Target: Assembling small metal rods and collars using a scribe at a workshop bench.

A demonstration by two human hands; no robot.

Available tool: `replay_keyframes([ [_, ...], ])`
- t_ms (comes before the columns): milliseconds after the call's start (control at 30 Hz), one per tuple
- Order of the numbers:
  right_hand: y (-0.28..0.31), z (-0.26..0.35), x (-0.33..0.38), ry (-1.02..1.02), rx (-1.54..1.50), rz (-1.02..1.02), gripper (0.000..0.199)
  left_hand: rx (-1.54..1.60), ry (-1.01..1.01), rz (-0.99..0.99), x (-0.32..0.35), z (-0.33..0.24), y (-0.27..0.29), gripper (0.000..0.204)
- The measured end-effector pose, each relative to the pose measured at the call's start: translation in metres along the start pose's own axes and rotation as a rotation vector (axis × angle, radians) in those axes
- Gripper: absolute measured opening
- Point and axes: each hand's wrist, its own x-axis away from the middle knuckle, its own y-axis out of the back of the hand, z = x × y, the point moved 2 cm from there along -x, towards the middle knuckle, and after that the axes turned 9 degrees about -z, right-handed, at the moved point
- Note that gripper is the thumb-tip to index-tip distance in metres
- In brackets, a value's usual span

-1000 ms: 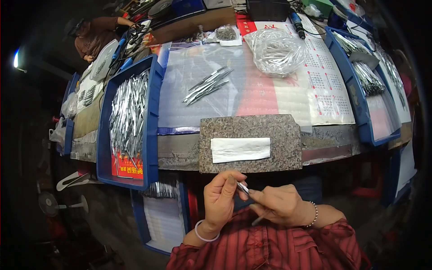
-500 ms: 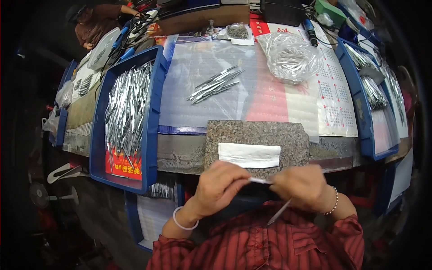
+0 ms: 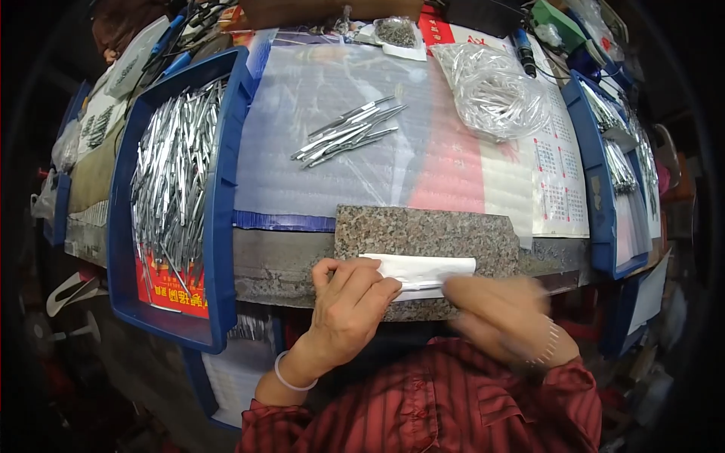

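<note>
Pressing down with flattened, closed fingers, the left hand (image 3: 349, 294) pins the white paper strip (image 3: 423, 270) on the granite slab (image 3: 427, 238), while the blurred right hand (image 3: 495, 309), grip unreadable, should stroke evenly, keeping it flat.

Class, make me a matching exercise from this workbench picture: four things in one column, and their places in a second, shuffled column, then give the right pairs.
Things:
1. blue tray of metal pieces
2. small bunch of metal tools
3. clear plastic bag
4. white paper strip

Places:
A. on the speckled stone slab
B. far right of the mat
C. left side of the bench
D. middle of the clear mat

Pairs: 1-C, 2-D, 3-B, 4-A
</note>
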Motion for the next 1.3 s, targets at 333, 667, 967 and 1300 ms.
replay_keyframes([
  [333, -0.006, -0.017, 0.018, -0.170, -0.346, -0.335, 0.047, 0.025, 0.011, -0.002, 0.003, 0.000, -0.002, 0.021],
  [667, -0.045, -0.010, -0.017, 0.092, -0.160, -0.107, 0.018, 0.112, 0.072, 0.051, -0.002, 0.005, 0.009, 0.023],
  [967, -0.022, 0.023, -0.012, 0.078, -0.203, -0.174, 0.022, 0.040, 0.107, 0.049, 0.008, 0.017, 0.027, 0.018],
  [1300, -0.017, 0.021, -0.026, 0.071, -0.331, -0.216, 0.029, 0.034, 0.078, 0.089, 0.008, 0.015, 0.022, 0.018],
])
